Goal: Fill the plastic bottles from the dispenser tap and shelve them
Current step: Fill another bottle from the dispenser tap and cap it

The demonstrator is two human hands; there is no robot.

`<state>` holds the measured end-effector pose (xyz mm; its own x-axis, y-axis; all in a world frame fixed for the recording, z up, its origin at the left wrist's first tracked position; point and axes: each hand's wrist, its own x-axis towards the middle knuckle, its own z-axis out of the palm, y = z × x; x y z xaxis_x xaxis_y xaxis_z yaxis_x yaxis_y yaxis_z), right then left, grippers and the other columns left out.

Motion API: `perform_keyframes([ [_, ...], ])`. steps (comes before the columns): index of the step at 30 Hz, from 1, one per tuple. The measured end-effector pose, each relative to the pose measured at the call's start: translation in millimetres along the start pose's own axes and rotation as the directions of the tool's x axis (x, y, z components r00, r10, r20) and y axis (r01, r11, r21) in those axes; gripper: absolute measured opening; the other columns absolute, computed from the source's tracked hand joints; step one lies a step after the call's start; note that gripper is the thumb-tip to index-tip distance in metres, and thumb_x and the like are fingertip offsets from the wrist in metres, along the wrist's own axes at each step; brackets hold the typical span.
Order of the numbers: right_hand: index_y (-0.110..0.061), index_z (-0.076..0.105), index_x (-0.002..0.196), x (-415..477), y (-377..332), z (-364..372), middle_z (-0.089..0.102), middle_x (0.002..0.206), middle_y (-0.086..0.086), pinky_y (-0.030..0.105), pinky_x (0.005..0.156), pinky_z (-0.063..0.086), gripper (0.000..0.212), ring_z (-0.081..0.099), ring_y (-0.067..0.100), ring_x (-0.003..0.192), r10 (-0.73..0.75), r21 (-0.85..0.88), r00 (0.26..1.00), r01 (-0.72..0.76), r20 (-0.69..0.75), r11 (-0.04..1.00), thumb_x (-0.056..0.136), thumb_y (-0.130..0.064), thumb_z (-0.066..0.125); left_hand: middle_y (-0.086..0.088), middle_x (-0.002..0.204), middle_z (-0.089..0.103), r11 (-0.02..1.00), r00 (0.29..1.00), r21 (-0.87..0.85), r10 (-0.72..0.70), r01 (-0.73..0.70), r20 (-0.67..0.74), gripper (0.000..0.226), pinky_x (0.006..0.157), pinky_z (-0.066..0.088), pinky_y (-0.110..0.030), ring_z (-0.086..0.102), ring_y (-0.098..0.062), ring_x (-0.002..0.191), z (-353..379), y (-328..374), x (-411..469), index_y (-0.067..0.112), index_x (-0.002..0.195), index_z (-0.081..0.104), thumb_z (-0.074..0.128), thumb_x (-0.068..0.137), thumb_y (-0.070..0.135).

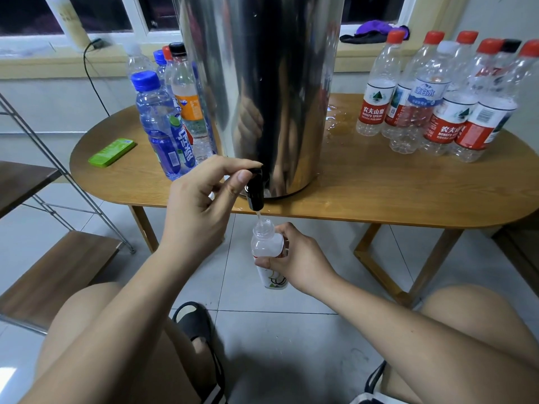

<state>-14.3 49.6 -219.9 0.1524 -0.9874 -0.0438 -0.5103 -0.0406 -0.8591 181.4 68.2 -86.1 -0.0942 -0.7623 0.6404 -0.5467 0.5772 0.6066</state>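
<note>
The left grip (201, 205) pinches the dispenser tap (255, 193); just below it, the right grip (297, 259) clasps an uncapped plastic bottle (267, 245).

The dispenser (262, 97) fills the middle of the table (379, 196), its tap (255, 189) overhanging the front edge. The left hand (204, 205) pinches the tap from the left, and the right hand (297, 258) grips a bottle (267, 249) right under the spout, so that gap is taken. Left bottles (159, 123) crowd against the dispenser's side; a green box (112, 152) lies beyond them, near the rim. Right bottles (437, 112) stand apart from the dispenser, with a wet strip (338, 118) between. Bare wood runs along the front right. The shelf (58, 266) boards at left lie open, behind slanted metal struts (84, 196).
</note>
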Motion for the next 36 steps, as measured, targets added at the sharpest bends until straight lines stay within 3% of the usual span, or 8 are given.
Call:
perform_keyframes([
  [6, -0.033, 0.059, 0.123, -0.5, -1.9, -0.5, 0.073, 0.11, -0.014, 0.022, 0.077, 0.058, 0.061, 0.07, 0.007, 0.099, 0.001, -0.007, 1.0, -0.001, 0.007, 1.0, 0.077, -0.049, 0.096, 0.009, 0.105, 0.076, 1.0, 1.0, 0.004, 0.0, 0.0, 0.002, 0.018, 0.075, 0.049, -0.026, 0.069, -0.015, 0.096, -1.2, 2.0, 0.6, 0.021, 0.122, 0.078, 0.065, 0.111, 0.018],
  [13, -0.031, 0.06, 0.124, -0.3, 0.1, 1.4, 0.073, 0.11, -0.012, 0.019, 0.072, 0.058, 0.062, 0.07, 0.008, 0.097, -0.01, 0.01, 1.0, 0.01, 0.008, 1.0, 0.076, -0.047, 0.097, 0.009, 0.105, 0.076, 1.0, 1.0, -0.007, -0.012, 0.012, -0.005, 0.018, 0.076, 0.052, -0.032, 0.071, -0.016, 0.097, -0.9, 2.5, 0.1, 0.023, 0.122, 0.078, 0.065, 0.111, 0.018],
  [18, -0.032, 0.06, 0.124, 2.0, 3.2, 2.5, 0.074, 0.112, -0.015, 0.035, 0.092, 0.059, 0.063, 0.07, 0.008, 0.102, -0.027, -0.008, 1.0, 0.027, 0.001, 1.0, 0.076, -0.051, 0.096, 0.008, 0.106, 0.077, 1.0, 1.0, -0.019, -0.022, 0.022, 0.0, 0.018, 0.077, 0.053, -0.034, 0.071, -0.018, 0.097, -0.6, 2.5, -0.5, 0.022, 0.122, 0.079, 0.064, 0.112, 0.019],
  [29, -0.032, 0.059, 0.127, 2.6, 0.2, 2.2, 0.073, 0.114, -0.014, 0.036, 0.091, 0.059, 0.065, 0.069, 0.008, 0.102, -0.032, -0.025, 0.999, 0.032, 0.002, 0.999, 0.076, -0.053, 0.095, 0.011, 0.103, 0.076, 1.0, 1.0, -0.014, -0.021, 0.021, 0.001, 0.017, 0.077, 0.048, -0.026, 0.069, -0.014, 0.093, -1.4, 2.0, -0.3, 0.022, 0.121, 0.079, 0.064, 0.112, 0.02],
  [36, -0.031, 0.06, 0.124, 3.8, 0.7, 3.0, 0.073, 0.113, -0.014, 0.039, 0.093, 0.06, 0.063, 0.071, 0.009, 0.104, -0.02, -0.006, 1.0, 0.021, 0.006, 1.0, 0.077, -0.051, 0.095, 0.013, 0.103, 0.075, 1.0, 1.0, -0.02, -0.017, 0.017, 0.001, 0.017, 0.077, 0.048, -0.028, 0.069, -0.014, 0.092, -1.0, 0.5, -0.4, 0.022, 0.121, 0.079, 0.064, 0.112, 0.019],
])
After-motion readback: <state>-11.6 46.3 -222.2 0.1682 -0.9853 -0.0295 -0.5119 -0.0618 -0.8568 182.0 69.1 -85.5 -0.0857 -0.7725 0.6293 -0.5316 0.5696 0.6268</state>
